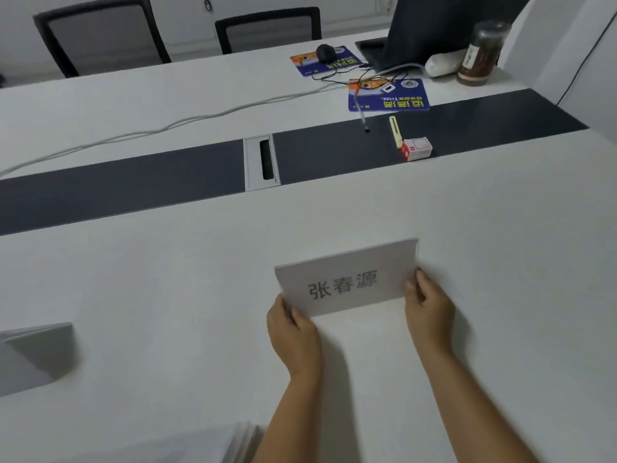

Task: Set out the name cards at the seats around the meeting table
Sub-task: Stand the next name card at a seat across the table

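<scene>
Left hand [293,332]: fingers curled at lower left corner of name card [347,279], thumb on its face, pinching.
Right hand [429,307]: fingers curled round right edge of same card, gripping.
Name card: one in hand, folded, printed face toward the wearer, on or just above the white table [167,279] on its near side; contact with the surface hard to tell.
Second folded card [36,355]: one, standing at far left on the same side.
Stack of paper [213,442]: one, at bottom edge, near the left forearm.

Risks, as judged: fold springing flat on release, letting the card slump; uneven letting-go by one hand, leaving it askew to the table edge; forearm brushing the stack on the way back.

Count beyond: chairs [100,35] two; mouse pads [387,95] two; mouse [325,52] one; laptop [430,28] one; jar [482,51] one; pen [361,115] one; small red box [415,148] one.
</scene>
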`<state>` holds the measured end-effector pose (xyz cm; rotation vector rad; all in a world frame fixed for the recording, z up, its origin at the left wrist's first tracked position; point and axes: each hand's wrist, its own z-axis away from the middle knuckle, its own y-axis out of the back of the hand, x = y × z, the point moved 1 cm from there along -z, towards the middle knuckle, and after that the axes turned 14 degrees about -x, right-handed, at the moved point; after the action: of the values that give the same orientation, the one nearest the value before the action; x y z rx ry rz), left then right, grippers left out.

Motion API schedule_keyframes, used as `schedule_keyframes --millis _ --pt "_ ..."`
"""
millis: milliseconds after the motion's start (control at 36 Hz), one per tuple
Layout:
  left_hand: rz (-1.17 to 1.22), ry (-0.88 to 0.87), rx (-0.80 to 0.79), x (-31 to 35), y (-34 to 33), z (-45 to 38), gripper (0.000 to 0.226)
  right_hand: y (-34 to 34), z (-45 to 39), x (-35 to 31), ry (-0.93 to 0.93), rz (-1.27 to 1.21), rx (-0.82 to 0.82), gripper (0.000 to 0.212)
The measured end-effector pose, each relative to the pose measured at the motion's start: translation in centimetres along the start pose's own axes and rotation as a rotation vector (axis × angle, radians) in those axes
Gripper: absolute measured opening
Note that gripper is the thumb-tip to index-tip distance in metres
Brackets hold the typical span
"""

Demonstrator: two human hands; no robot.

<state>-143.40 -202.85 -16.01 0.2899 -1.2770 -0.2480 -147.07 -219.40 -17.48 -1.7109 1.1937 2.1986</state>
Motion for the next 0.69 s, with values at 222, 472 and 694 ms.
schedule_keyframes --millis 222,472,694 --pt "-0.046 -0.067 0.038 -0.4 -0.4 -0.6 0.011 -1.5 -2.5 -0.4 0.089 0.185 0.131 0.035" --pt "-0.132 -0.051 0.069 -0.3 -1.0 -3.0 0.031 -1.8 -2.6 0.2 0.144 0.227 0.188 0.032" --pt "-0.162 -0.033 0.098 -0.5 -1.1 -3.5 0.035 -2.1 -3.0 -0.1 0.133 0.315 0.181 0.027"
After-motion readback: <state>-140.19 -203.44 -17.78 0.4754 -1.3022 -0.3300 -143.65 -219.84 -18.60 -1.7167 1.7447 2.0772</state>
